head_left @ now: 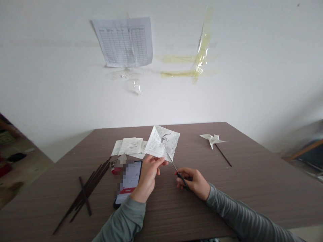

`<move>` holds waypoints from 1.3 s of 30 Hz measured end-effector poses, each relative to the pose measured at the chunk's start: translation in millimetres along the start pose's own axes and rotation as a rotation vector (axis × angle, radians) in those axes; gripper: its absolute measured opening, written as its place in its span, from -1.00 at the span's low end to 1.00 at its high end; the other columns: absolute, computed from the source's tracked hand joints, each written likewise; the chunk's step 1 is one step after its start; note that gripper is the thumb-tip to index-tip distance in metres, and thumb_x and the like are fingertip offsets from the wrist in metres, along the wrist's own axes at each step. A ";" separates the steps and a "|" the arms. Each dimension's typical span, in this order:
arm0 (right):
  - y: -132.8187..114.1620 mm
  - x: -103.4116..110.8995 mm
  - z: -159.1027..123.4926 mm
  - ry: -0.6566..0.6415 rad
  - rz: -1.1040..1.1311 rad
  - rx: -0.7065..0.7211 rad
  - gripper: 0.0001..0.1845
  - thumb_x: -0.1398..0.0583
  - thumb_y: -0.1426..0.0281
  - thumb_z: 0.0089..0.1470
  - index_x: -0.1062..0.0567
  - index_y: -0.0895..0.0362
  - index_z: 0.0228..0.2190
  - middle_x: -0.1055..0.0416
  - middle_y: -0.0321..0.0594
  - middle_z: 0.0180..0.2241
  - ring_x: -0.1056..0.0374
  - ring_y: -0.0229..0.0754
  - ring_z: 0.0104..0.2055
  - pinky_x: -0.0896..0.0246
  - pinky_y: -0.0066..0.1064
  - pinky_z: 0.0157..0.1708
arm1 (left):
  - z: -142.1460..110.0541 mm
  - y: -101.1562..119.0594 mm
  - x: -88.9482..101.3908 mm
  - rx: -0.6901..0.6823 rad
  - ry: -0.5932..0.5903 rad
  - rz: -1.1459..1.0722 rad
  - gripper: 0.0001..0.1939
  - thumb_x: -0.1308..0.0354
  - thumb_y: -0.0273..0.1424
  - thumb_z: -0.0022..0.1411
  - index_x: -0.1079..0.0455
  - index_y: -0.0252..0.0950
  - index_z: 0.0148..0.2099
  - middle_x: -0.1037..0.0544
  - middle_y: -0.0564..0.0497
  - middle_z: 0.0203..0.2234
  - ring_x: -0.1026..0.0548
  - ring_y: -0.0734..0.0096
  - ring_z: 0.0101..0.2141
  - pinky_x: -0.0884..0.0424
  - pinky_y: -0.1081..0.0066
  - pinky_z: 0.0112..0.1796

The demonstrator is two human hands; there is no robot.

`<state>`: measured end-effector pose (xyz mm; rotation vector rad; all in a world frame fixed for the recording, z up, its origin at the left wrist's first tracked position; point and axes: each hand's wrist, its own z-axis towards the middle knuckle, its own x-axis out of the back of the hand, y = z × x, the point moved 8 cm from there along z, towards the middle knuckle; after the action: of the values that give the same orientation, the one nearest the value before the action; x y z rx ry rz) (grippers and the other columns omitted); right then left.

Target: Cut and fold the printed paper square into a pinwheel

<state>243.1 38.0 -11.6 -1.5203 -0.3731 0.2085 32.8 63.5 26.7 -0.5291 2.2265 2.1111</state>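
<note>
My left hand (150, 171) pinches the lower edge of a square printed paper (157, 139) with a dark drawing in its middle, and holds it up above the table. In my right hand (194, 181) is a pair of scissors (174, 164) with dark handles, my fingers closed round them. The blades reach up to the paper's lower corner, against or into it; exactly how far they cut in is hard to make out. Below and left of my left hand lies a phone (128, 186) with a lit, partly blurred screen.
Several paper squares (130, 146) lie behind the phone, near a small red item (116, 169). Dark thin sticks (85, 195) are bunched at the left. A paper pinwheel (214, 139) on a stick rests at the right of the brown table (252, 188). A wall stands behind.
</note>
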 end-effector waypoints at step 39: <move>-6.4 0.2 -2.6 0.037 -0.011 -0.009 -0.22 -0.66 -0.37 0.02 -0.77 0.00 -0.10 -0.75 -0.02 -0.37 -0.64 0.19 -0.35 -0.67 0.06 -0.20 | -3.5 -3.0 -2.8 0.017 -0.012 0.036 -0.61 -0.73 -0.36 0.01 -0.54 -0.19 -0.30 -0.82 -0.02 -0.36 -0.87 0.17 -0.36 -0.14 0.53 -0.56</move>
<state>243.6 35.3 -5.3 -1.5289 -0.3528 0.1697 36.9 60.6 24.8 -0.4772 2.2625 2.1043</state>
